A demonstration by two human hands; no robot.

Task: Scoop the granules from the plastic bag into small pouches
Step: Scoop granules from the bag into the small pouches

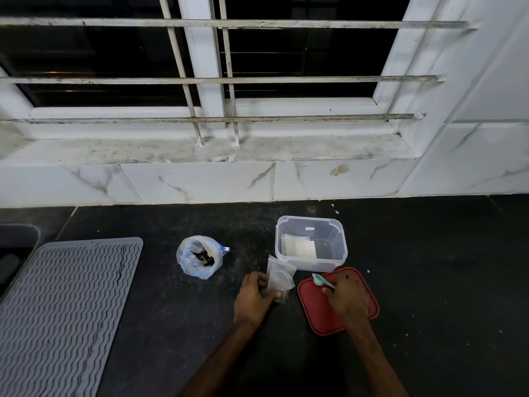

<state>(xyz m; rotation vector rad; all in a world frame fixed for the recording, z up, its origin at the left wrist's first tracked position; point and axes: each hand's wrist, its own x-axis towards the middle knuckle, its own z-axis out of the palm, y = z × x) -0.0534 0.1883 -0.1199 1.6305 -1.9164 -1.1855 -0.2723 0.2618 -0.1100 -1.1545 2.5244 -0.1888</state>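
Note:
An open plastic bag [199, 260] with dark contents stands on the black counter, left of centre. My left hand [253, 296] grips a small clear pouch [280, 277], held upright just right of the bag. My right hand [347, 300] holds a small teal spoon [320, 280] by its handle, bowl pointing left, above a red lid [363, 285]. The spoon sits a short way right of the pouch.
A clear plastic container [337, 233] with white pouches inside stands behind the red lid. A grey ribbed mat [65, 305] lies at the left. A marble-tiled wall and barred window sill [229, 150] rise behind the counter [160, 325].

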